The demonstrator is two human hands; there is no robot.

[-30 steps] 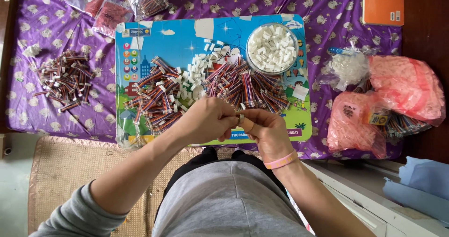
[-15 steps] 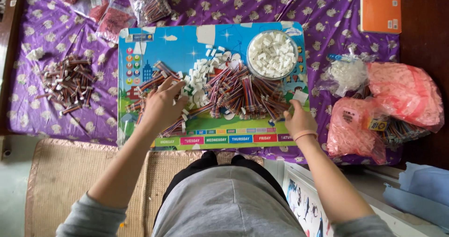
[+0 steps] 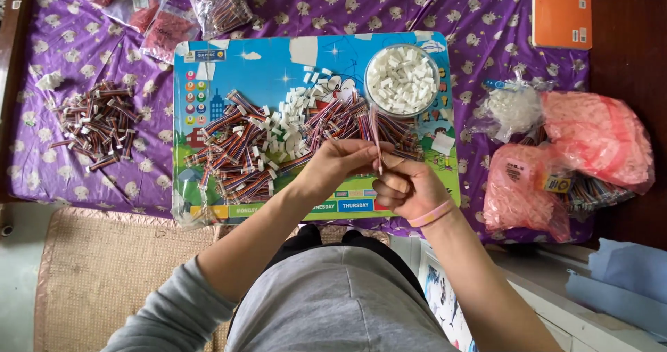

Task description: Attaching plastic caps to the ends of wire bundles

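A purple patterned cloth covers the bed-like surface and takes everything the person works with, so that all supplies lie within arm's reach. On it, straight ahead of the person, lies a colourful cartoon board, which serves as a flat, firm tray for the loose parts. To the right, pink plastic bags and a clear bag of white pieces sit out of the way, apparently as stock, and an orange booklet lies at the far corner. Clear bags of wire bundles lie at the top left.

On the board, a heap of multicoloured ribbon-wire bundles spreads across the middle, with loose white connector housings scattered through it. A round bowl of white connectors stands at the board's upper right, close to the right hand's side. A separate pile of wire bundles rests on the cloth to the left, kept apart from the heap on the board.

Both hands meet just above the board's near edge. The right hand, wearing a pink wristband, is clenched around the lower end of a thin wire bundle, holding it upright. The left hand pinches at the same bundle with its fingertips, steadying it; whether it also holds a connector cannot be told.
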